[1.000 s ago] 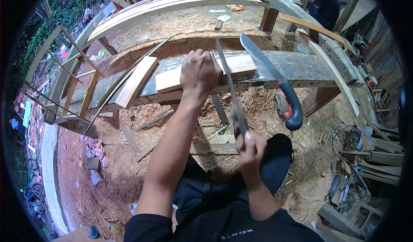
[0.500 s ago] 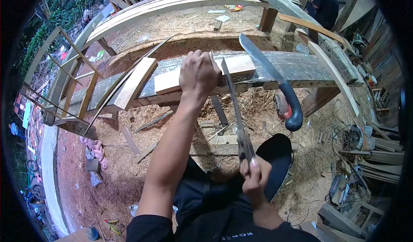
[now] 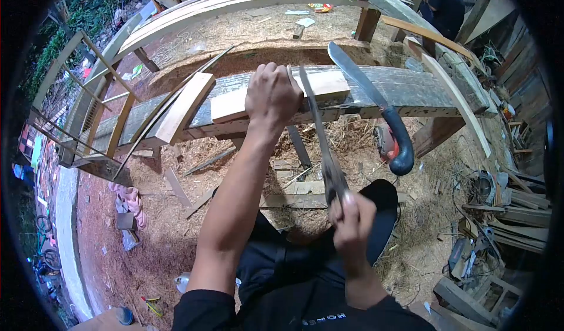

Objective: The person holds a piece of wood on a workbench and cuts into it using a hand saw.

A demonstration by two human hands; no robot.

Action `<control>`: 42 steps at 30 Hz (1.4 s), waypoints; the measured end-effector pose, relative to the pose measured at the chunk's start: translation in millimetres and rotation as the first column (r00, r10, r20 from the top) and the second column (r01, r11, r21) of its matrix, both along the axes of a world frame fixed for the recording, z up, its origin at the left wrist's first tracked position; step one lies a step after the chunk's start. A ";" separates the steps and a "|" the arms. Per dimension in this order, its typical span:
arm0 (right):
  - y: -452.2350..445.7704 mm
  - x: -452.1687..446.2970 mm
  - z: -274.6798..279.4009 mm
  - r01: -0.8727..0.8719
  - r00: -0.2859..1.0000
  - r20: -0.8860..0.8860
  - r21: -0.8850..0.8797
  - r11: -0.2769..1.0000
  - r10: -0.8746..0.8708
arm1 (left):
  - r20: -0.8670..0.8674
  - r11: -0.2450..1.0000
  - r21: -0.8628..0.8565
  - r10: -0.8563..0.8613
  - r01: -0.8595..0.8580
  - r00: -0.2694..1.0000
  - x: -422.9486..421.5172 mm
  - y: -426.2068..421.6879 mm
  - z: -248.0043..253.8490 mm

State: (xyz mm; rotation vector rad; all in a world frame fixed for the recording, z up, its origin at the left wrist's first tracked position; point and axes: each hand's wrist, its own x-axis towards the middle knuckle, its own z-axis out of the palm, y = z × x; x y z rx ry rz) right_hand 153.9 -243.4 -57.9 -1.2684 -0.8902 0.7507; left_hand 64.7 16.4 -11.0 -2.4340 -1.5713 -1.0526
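A pale block of wood (image 3: 328,85) lies along the worn bench beam (image 3: 405,87). My left hand (image 3: 272,93) is closed over the block, gripping it against the beam. Just right of that hand, the blade of a handsaw (image 3: 318,122) crosses the block, its near end towards me. My right hand (image 3: 351,218) is wrapped round the saw's handle, low over my lap; the handle is mostly hidden and slightly blurred. Right of the block, a machete (image 3: 361,81) with a black curved handle (image 3: 400,146) rests on the beam, the handle hanging over its near edge.
Another pale board (image 3: 187,107) leans across the beam on the left, beside a wooden frame saw (image 3: 97,96). Long planks (image 3: 235,3) lie beyond. Shavings cover the ground, with a power tool (image 3: 385,143) under the beam. A person (image 3: 445,10) sits at the far right.
My right hand has shifted slightly down and to the right, drawing the saw back towards me. My left hand keeps its hold on the block.
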 end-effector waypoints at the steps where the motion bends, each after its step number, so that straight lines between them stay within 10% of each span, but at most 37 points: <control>1: 29.5 1.0 10.0 -0.014 0.997 0.073 0.001 1.000 0.013 | 0.016 1.000 0.018 -0.011 0.011 1.000 0.4 0.9 0.6; 15: 49.6 -1.2 18.1 0.006 0.989 0.148 0.011 1.000 -0.008 | 0.021 0.999 0.023 -0.029 0.028 0.999 1.6 0.1 2.7; 22: -24.0 3.1 18.4 -0.059 0.987 -0.155 -0.091 0.994 0.045 | 0.038 1.000 0.031 0.003 -0.004 0.999 3.6 5.3 -1.5; 28: 65.4 -0.3 35.1 0.006 0.979 0.205 -0.025 1.000 -0.001 | 0.049 0.997 0.079 -0.025 0.021 0.998 0.9 3.1 -0.1; 35: -12.7 5.1 9.3 -0.041 0.996 -0.075 -0.063 0.997 0.037 | 0.037 1.000 0.027 -0.004 0.003 0.999 2.1 2.4 -1.1; 40: 68.8 -1.5 10.2 0.056 0.962 0.265 0.042 0.998 -0.065 | 0.041 0.998 0.052 -0.021 0.019 0.999 -1.0 6.6 -0.5; 42: 74.3 0.3 3.6 0.086 0.985 0.138 0.107 0.990 -0.101 | -0.007 0.997 0.074 -0.016 0.016 1.000 -2.1 7.7 -3.6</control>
